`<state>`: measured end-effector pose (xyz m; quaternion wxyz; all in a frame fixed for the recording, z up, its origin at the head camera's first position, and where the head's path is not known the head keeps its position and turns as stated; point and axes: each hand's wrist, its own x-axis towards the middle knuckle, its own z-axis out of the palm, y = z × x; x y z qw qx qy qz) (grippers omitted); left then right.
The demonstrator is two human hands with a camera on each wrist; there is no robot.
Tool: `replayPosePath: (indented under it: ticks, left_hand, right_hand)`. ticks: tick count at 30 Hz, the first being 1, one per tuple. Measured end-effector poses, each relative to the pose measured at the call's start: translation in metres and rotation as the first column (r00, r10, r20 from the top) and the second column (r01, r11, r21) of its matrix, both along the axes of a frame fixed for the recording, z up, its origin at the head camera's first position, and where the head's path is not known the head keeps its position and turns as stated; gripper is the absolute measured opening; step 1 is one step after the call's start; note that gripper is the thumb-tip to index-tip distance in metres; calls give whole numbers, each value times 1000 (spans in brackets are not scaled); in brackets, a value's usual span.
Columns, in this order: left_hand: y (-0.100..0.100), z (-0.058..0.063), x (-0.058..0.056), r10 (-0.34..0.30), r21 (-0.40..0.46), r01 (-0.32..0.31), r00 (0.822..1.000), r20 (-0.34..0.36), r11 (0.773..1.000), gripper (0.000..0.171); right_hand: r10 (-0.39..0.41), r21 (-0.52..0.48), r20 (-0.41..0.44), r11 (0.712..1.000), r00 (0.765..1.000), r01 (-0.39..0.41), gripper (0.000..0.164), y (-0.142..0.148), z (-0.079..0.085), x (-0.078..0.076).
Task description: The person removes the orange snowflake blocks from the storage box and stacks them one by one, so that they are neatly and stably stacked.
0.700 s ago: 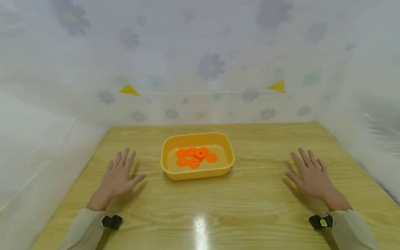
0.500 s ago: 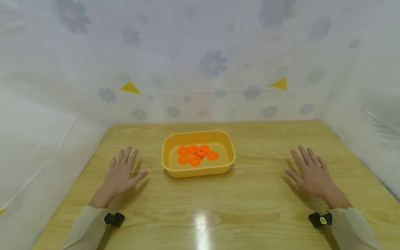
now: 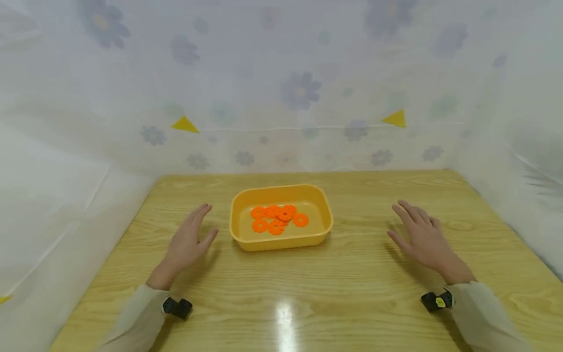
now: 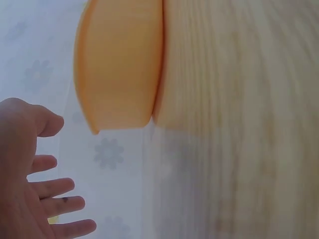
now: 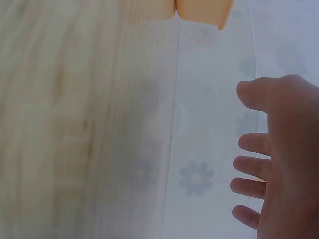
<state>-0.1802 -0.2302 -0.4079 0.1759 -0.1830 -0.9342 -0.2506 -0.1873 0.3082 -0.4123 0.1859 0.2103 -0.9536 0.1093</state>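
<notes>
A yellow-orange plastic tray (image 3: 281, 242) stands on the wooden table, with several flat orange flower-shaped rings (image 3: 276, 226) lying in a loose heap on its floor. My left hand (image 3: 188, 244) hovers to the left of the tray, thumb apart from the fingers, holding nothing. On the other side, farther from the tray, my right hand (image 3: 422, 238) is raised over the table with fingers spread and nothing in it. The left wrist view shows the tray's outer wall (image 4: 119, 64) beyond the thumb; the right wrist view has only a corner of the tray (image 5: 204, 11) at the top.
The light wood table (image 3: 352, 293) ends at a white flower-printed sheet (image 3: 281, 73) behind, and white sheets hang at both sides. Two yellow triangles (image 3: 185, 124) mark the back sheet. Each wrist wears a black strap device (image 3: 178, 307).
Both hands have moved inward toward the tray, the left to the right and the right to the left. The left hand has turned more on its side. Tray and rings stay put.
</notes>
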Motion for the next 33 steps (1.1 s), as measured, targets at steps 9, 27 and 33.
replayPosePath:
  ticks: [9, 27, 33]
  left_hand:
    - [22, -5, -9, -74, 94, 67, 995, 73, 993, 54]
    - [42, -5, -16, -97, 143, 67, 972, 213, 987, 62]
    - [52, -6, -21, -106, 166, 67, 965, 241, 984, 68]
  right_hand:
    - [67, -56, -7, 996, 998, -67, 55, -30, 8, -12]
    - [222, -175, -12, 960, 975, -221, 40, -99, 22, -43]
    - [286, -169, -64, 941, 956, -293, 33, -119, 28, -55]
